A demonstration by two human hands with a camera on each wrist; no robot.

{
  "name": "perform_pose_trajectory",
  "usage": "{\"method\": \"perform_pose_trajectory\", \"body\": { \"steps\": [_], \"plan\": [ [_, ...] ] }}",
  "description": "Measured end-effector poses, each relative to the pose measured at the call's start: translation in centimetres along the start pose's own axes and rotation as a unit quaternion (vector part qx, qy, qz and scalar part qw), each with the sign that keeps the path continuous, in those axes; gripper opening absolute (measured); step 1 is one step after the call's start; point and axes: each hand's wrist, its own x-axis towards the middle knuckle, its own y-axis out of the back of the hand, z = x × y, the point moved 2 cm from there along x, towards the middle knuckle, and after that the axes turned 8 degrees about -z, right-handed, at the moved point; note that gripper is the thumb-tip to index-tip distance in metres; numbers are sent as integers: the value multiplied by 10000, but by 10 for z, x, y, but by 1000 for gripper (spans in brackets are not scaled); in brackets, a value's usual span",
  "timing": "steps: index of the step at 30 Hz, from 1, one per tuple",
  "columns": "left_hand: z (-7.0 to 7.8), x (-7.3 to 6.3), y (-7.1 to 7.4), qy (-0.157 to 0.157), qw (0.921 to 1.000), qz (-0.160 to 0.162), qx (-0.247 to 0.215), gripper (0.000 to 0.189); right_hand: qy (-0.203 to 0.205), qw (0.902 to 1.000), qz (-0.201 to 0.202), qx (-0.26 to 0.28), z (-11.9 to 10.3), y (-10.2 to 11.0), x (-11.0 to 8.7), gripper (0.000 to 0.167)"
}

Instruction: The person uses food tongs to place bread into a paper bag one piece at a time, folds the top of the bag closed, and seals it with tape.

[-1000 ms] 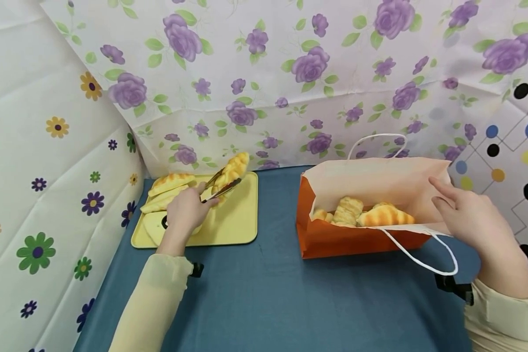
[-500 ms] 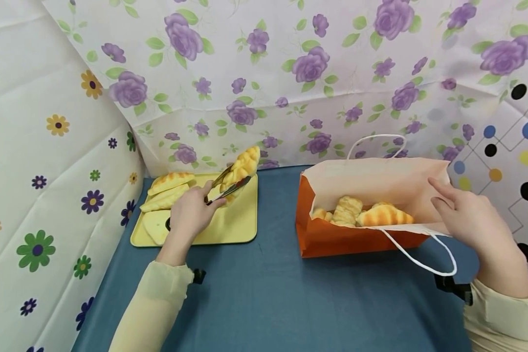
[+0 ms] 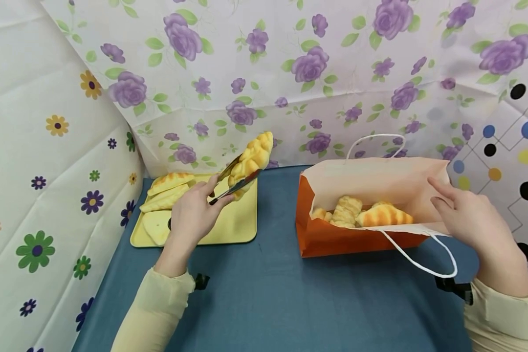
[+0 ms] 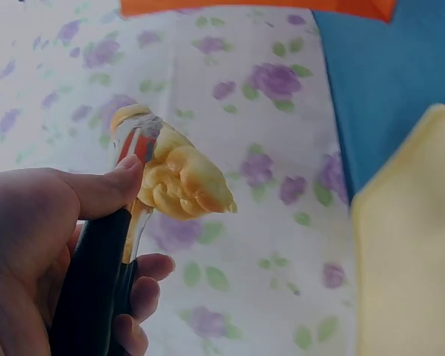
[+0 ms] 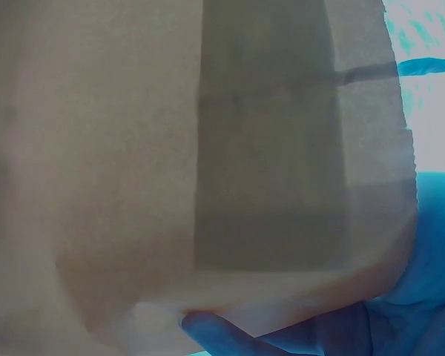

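My left hand (image 3: pixel 192 210) grips a pair of tongs (image 3: pixel 244 182), which pinch a braided bread roll (image 3: pixel 253 155) raised over the back right of the yellow tray (image 3: pixel 235 225). In the left wrist view my thumb presses along the black tong handle (image 4: pixel 93 289), and the bread (image 4: pixel 182 178) sits between the metal tips. At the right, my right hand (image 3: pixel 479 222) holds the right rim of an orange paper bag (image 3: pixel 352 247), which stands with its mouth wide. Several breads (image 3: pixel 385 215) lie inside it. The right wrist view shows mostly the bag's pale inner wall (image 5: pixel 126 163).
On the tray's left side lie a long bread (image 3: pixel 169 182), a second one (image 3: pixel 163 199) in front of it, and a pale flat piece (image 3: pixel 156 227) partly hidden by my left hand. White cord handles (image 3: pixel 427 266) loop from the bag. Patterned sheets back the blue cloth (image 3: pixel 281 293).
My left hand has moved right, and the tongs with the braided bread have risen up and to the right from the tray. The right hand and the bag look unchanged.
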Motion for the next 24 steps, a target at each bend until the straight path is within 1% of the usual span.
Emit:
{"method": "perform_pose_trajectory", "body": {
  "steps": [5,7,11,15,18,22,24],
  "plan": [
    [25,-5,17,-438,9988,198,-70,75,18,10000,6,-24,1,0,2,62],
    [36,-5,25,-664,9974,280,-86,73,35,10000,25,-29,1,0,2,61],
    [57,-4,40,-1126,9921,535,-152,71,76,10000,48,-25,1,0,2,61],
    [74,-4,49,-1540,9850,745,-232,72,100,9999,67,-21,1,0,2,61],
    [85,-3,52,-1734,9817,768,-198,71,94,9999,45,-22,1,0,2,61],
    [99,-2,54,-1982,9778,647,-216,69,74,10000,23,-23,1,0,2,62],
    [107,0,55,-2166,9741,605,-230,68,66,10000,-2,-18,1,0,2,62]
  ]
}}
